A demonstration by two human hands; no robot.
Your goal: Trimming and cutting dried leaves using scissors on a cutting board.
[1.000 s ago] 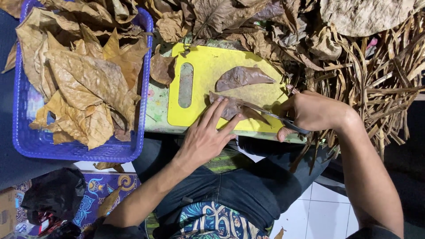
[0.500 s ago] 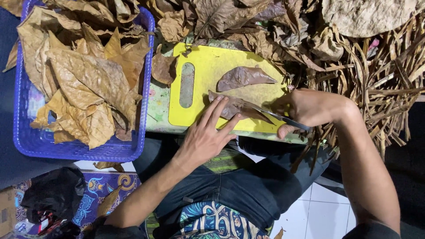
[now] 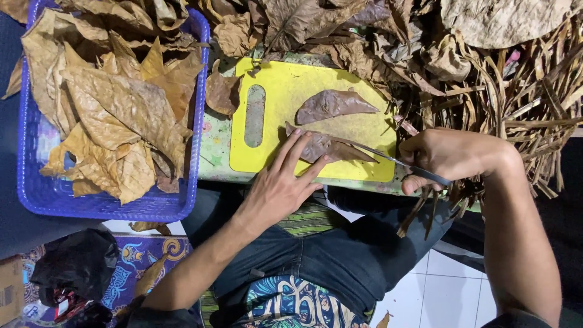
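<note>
Left hand (image 3: pixel 276 188): fingers (image 3: pixel 290 152) spread flat, pressing a brown leaf piece (image 3: pixel 325 149) onto the yellow cutting board (image 3: pixel 285 97).
Right hand (image 3: pixel 446 155): fingers curled around a knife (image 3: pixel 388 159), blade lying across that leaf.
Board: second leaf piece (image 3: pixel 331 104) above.
Left: blue basket (image 3: pixel 36 194) of dry leaves.

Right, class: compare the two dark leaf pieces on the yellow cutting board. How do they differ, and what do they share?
The upper leaf piece lies free, touched by nothing; the lower leaf piece is pinned by the left hand and crossed by the knife in the right hand. The upper one sits mid-board; the lower one lies near the board's front edge. Both are dark brown, pointed, and flat on the cutting board.
</note>
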